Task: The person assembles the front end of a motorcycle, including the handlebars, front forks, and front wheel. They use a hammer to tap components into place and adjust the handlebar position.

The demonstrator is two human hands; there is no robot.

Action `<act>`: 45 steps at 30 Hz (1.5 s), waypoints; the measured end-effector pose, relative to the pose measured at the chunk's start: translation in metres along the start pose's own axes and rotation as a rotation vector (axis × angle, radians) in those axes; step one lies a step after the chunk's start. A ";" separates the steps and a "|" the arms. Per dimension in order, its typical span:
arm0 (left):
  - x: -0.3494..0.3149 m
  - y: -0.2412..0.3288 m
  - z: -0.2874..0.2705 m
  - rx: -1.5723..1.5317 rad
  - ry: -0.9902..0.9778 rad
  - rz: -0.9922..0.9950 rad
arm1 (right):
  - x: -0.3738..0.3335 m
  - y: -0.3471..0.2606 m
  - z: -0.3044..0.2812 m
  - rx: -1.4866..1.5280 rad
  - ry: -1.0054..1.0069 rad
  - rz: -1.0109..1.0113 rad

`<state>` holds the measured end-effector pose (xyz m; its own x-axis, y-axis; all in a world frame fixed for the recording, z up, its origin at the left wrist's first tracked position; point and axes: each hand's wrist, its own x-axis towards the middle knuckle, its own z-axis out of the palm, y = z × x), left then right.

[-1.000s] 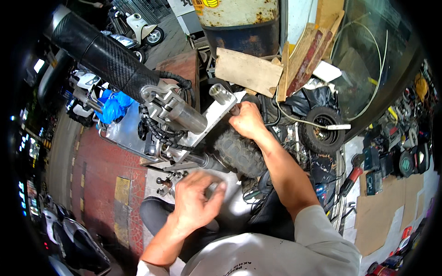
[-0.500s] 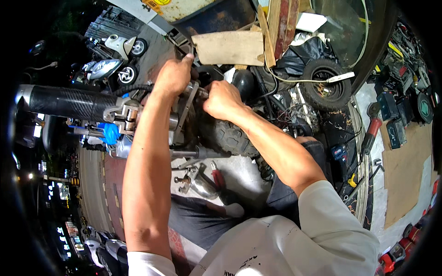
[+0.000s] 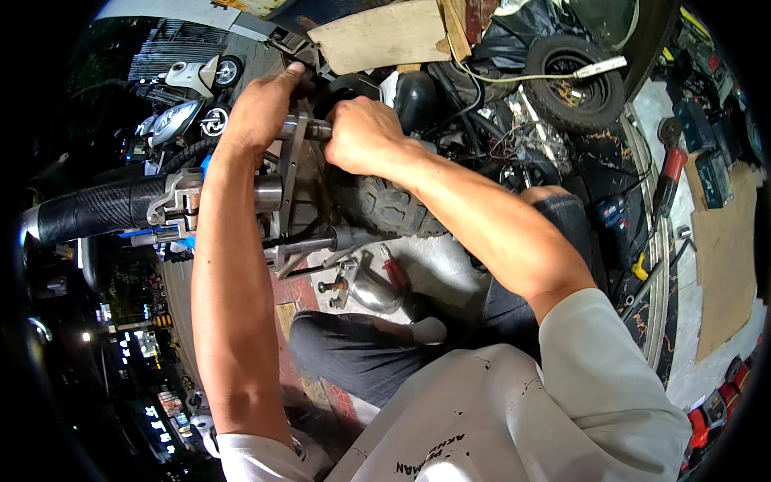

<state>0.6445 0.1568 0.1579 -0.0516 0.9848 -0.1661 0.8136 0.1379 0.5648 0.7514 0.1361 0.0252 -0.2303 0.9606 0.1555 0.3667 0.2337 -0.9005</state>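
My left hand [image 3: 261, 112] is closed at the left side of an upright metal bracket plate [image 3: 295, 173], with the thumb stretched up and away. The other fingers are hidden, so what they hold cannot be made out. Just right of the plate, my right hand [image 3: 363, 132] is wrapped round a short bare metal tube [image 3: 315, 129] that runs through towards the left hand. The plate belongs to a motorcycle front end with a dark wrapped cylinder [image 3: 104, 210] on the left. A knobby tyre [image 3: 385, 205] and a grey fork leg [image 3: 345, 238] lie below my hands.
Red-handled pliers [image 3: 395, 273] and a shiny metal part [image 3: 371, 291] lie on the floor by my legs. A wheel [image 3: 574, 84], tangled wires [image 3: 522, 132] and a cordless drill [image 3: 614, 217] are to the right. Cardboard [image 3: 381, 36] stands at the back.
My view has tilted, so the surroundings appear shifted and turned. Both hands remain closed at the same part of the front end.
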 end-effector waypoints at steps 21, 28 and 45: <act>-0.176 -0.196 0.115 -1.116 0.596 0.061 | 0.009 0.004 0.011 -0.148 -0.016 -0.061; -0.169 -0.160 0.102 -1.621 0.376 0.248 | 0.025 0.014 0.022 -0.108 -0.047 -0.079; -0.159 -0.133 0.086 -1.644 0.612 0.019 | 0.039 0.015 0.027 -0.107 -0.142 -0.069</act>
<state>0.5946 -0.0269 0.0398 -0.5553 0.8289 -0.0678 -0.5423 -0.2990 0.7852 0.7238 0.1735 0.0072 -0.3802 0.9126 0.1500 0.4376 0.3204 -0.8402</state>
